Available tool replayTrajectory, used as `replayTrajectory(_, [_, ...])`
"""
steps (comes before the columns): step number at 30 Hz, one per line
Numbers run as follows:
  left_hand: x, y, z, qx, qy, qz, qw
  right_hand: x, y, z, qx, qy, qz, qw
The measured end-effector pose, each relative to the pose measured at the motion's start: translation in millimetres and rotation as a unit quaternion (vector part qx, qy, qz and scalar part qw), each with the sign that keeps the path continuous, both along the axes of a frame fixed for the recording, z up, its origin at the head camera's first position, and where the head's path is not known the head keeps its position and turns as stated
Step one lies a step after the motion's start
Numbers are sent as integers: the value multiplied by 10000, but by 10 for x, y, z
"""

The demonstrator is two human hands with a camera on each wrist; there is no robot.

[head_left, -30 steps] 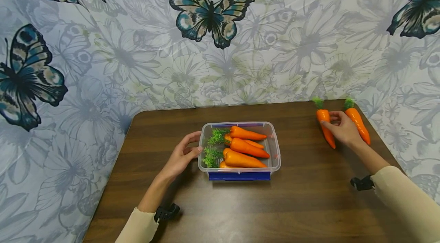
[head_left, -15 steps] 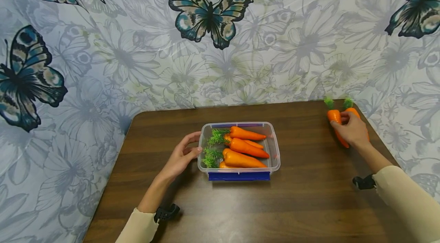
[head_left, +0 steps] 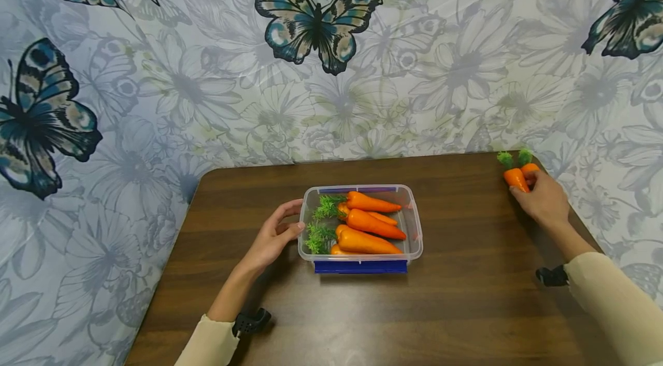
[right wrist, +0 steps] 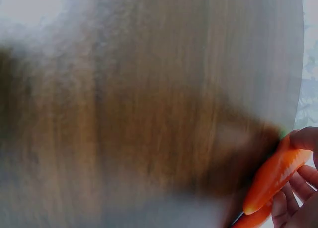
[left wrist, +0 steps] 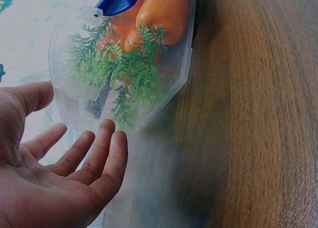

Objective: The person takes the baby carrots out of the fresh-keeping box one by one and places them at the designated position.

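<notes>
At the table's far right corner my right hand (head_left: 545, 200) holds a glossy orange carrot (head_left: 515, 180) with a green tuft. Close on its right lies a second carrot (head_left: 529, 168), partly hidden by the hand. The right wrist view has the thumb across the held carrot (right wrist: 276, 176), fingers on its other side and the second carrot (right wrist: 257, 219) below. My left hand (head_left: 273, 233) rests loosely at the left end of a clear plastic container (head_left: 417, 228), its fingers (left wrist: 102, 153) spread and holding nothing. Several carrots (head_left: 375, 223) lie inside, leafy ends to the left.
The container stands mid-table with a blue latch (head_left: 360, 267) along its front. Brown wood table (head_left: 456, 308) extends around it. A butterfly-patterned wall covering (head_left: 217, 95) rises behind the table's far edge.
My right hand has moved right with the carrot, bringing it close to the second one near the corner. The left hand and the container have stayed put.
</notes>
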State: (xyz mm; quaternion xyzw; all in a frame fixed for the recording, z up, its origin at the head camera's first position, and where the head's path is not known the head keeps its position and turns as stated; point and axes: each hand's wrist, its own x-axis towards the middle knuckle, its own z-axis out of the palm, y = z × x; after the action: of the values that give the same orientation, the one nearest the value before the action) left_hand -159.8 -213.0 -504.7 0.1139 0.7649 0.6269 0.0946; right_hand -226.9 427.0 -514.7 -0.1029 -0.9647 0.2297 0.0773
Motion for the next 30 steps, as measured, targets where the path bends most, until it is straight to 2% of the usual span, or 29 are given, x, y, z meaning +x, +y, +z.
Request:
replayTrajectory(13, [4,-7,-12,8,106,-28,9999,-37,-37,-9,104,333,-124,9993])
replayTrajectory(22, [2,-10,-9,-40,62,-32,10000,-38,-49,-2,66,377,-203,9991])
replayTrajectory(30, [-1,-8,-1,-34,-10,-25,10000,-36,-108,58,39,616,-131,9980])
